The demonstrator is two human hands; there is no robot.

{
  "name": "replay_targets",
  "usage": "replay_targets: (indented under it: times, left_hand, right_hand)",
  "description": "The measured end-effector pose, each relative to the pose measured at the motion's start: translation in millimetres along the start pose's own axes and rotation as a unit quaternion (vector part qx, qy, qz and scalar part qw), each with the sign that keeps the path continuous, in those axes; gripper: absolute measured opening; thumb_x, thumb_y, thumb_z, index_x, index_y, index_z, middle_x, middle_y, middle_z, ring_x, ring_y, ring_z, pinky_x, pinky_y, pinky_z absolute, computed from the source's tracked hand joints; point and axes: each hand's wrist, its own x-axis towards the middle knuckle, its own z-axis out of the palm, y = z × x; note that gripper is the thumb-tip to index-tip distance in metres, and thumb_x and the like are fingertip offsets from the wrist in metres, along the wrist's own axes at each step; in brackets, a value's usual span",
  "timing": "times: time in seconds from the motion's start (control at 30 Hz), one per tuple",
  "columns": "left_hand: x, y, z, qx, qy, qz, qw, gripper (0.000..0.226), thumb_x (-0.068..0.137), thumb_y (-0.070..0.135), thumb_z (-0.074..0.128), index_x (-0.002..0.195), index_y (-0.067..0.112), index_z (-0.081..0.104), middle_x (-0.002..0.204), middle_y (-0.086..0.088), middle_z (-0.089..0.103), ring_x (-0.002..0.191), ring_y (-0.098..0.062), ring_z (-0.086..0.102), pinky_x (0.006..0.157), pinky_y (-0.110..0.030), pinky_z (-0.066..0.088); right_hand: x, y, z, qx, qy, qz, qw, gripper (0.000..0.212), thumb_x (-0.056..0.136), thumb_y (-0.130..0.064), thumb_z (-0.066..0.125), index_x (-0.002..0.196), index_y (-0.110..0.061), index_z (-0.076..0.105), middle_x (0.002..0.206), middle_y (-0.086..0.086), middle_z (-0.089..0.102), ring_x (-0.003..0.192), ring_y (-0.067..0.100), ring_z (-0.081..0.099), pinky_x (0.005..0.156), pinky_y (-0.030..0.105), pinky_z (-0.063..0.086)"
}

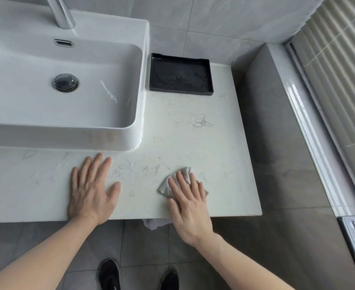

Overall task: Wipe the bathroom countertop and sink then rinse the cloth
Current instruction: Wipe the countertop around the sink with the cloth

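Grey cloth (173, 186) flat on the white marble countertop (193, 139), pinned under the right hand (188, 203), fingers straight and pressing down, cloth edges showing beyond the fingertips. Left hand (92, 191) spread flat on bare countertop, just below the vessel sink (109, 135).

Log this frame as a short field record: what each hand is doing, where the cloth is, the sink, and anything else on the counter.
left hand: flat on the countertop, fingers straight, holding nothing
right hand: pressing flat on the cloth
cloth: grey, bunched near the front edge
sink: white basin, drain plug in the middle
faucet: no water seen running
tray: black, against the back wall, right of the sink
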Motion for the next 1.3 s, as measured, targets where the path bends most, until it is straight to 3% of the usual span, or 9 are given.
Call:
replay_targets:
  times: [0.13, 0.27, 0.37, 0.5, 0.67, 0.8, 0.97, 1.2, 1.3]
  left_hand:
    - [0.1, 0.5, -1.3, 0.002, -0.004, -0.002, 1.0, 0.077, 0.09, 0.054, 0.036, 0.162, 0.025, 0.031, 0.173, 0.004, 0.017, 0.16, -0.022, 0.01, 0.128, -0.051, 0.007]
    - [-0.3, -1.5, -0.4, 0.002, -0.008, 0.0, 1.0, 0.078, 0.09, 0.053, 0.037, 0.162, 0.025, 0.03, 0.173, 0.003, 0.017, 0.16, -0.023, 0.009, 0.128, -0.051, 0.006]
    - [0.4, -2.5, 0.1, 0.001, -0.009, -0.001, 1.0, 0.078, 0.091, 0.054, 0.037, 0.163, 0.025, 0.028, 0.174, 0.003, 0.015, 0.16, -0.023, 0.008, 0.128, -0.051, 0.006]
    - [-0.3, -2.7, 0.3, 0.004, -0.011, 0.002, 1.0, 0.078, 0.092, 0.054, 0.035, 0.164, 0.026, 0.024, 0.174, 0.003, 0.012, 0.161, -0.023, 0.004, 0.128, -0.052, 0.005]
    - [-0.4, -4.5, -0.9, -0.017, -0.015, 0.015, 1.0, 0.077, 0.092, 0.052, 0.037, 0.164, 0.026, 0.024, 0.174, 0.003, 0.012, 0.161, -0.024, 0.004, 0.128, -0.053, 0.004]
    - [0.2, -10.3, -3.7, -0.114, -0.007, 0.022, 0.993, 0.07, 0.091, 0.047, 0.038, 0.158, 0.027, 0.04, 0.172, 0.004, 0.023, 0.16, -0.021, 0.011, 0.129, -0.05, 0.002]
    - [-1.6, -36.6, -19.6, -0.317, 0.03, -0.003, 0.948, 0.059, 0.091, 0.038, 0.04, 0.142, 0.019, 0.063, 0.159, 0.001, 0.046, 0.151, -0.019, 0.037, 0.125, -0.052, 0.022]
    - [0.2, -150.7, -41.9, -0.177, 0.033, -0.04, 0.983, 0.066, 0.09, 0.046, 0.04, 0.147, 0.016, 0.056, 0.165, -0.004, 0.038, 0.153, -0.028, 0.03, 0.125, -0.024, -0.002]
    - [12.6, -190.8, -47.4, -0.079, 0.024, -0.065, 0.994, 0.073, 0.089, 0.051, 0.038, 0.152, 0.017, 0.049, 0.166, -0.009, 0.034, 0.153, -0.032, 0.027, 0.126, -0.043, 0.007]
  right_hand:
    - [-4.3, -33.7, 15.3, 0.056, 0.018, 0.041, 0.997, 0.051, 0.109, -0.049, 0.033, 0.159, -0.04, 0.034, 0.173, -0.017, 0.002, 0.159, 0.011, -0.017, 0.129, 0.039, -0.011]
    - [12.7, -30.4, 19.8, 0.01, 0.007, 0.052, 0.999, 0.063, 0.108, -0.052, 0.032, 0.165, -0.037, 0.011, 0.173, -0.014, -0.009, 0.159, 0.017, -0.019, 0.127, 0.04, -0.014]
    - [28.4, -9.1, 15.8, -0.031, 0.016, 0.039, 0.999, 0.061, 0.109, -0.051, 0.032, 0.165, -0.033, 0.015, 0.174, -0.01, -0.002, 0.161, 0.021, -0.009, 0.13, 0.045, -0.005]
    - [63.4, 30.7, -6.1, -0.031, 0.069, 0.125, 0.989, 0.057, 0.11, -0.044, 0.035, 0.164, -0.027, 0.025, 0.174, 0.001, 0.011, 0.161, 0.031, 0.006, 0.128, 0.052, 0.007]
    - [97.3, 15.2, -0.6, -0.006, 0.089, 0.228, 0.97, 0.065, 0.109, -0.049, 0.024, 0.166, -0.022, 0.011, 0.175, 0.004, -0.002, 0.161, 0.027, -0.007, 0.129, 0.054, -0.004]
    - [105.6, -42.3, 29.4, -0.016, 0.073, 0.137, 0.988, 0.067, 0.107, -0.048, 0.029, 0.166, -0.021, 0.012, 0.175, 0.003, -0.001, 0.161, 0.025, -0.006, 0.129, 0.053, -0.003]
    - [67.0, -105.6, 69.1, -0.023, 0.02, -0.038, 0.999, 0.063, 0.11, -0.043, 0.032, 0.166, -0.021, 0.015, 0.175, -0.002, 0.0, 0.161, 0.018, -0.009, 0.13, 0.047, 0.001]
    - [21.9, -117.0, 89.6, 0.044, -0.027, -0.157, 0.986, 0.047, 0.113, -0.024, 0.037, 0.16, -0.027, 0.038, 0.17, -0.016, 0.023, 0.159, 0.005, 0.009, 0.131, 0.038, 0.013]
    - [26.8, -106.8, 72.1, 0.114, -0.004, -0.084, 0.99, 0.047, 0.11, -0.03, 0.037, 0.156, -0.028, 0.045, 0.165, -0.017, 0.035, 0.157, 0.003, 0.021, 0.13, 0.039, 0.019]
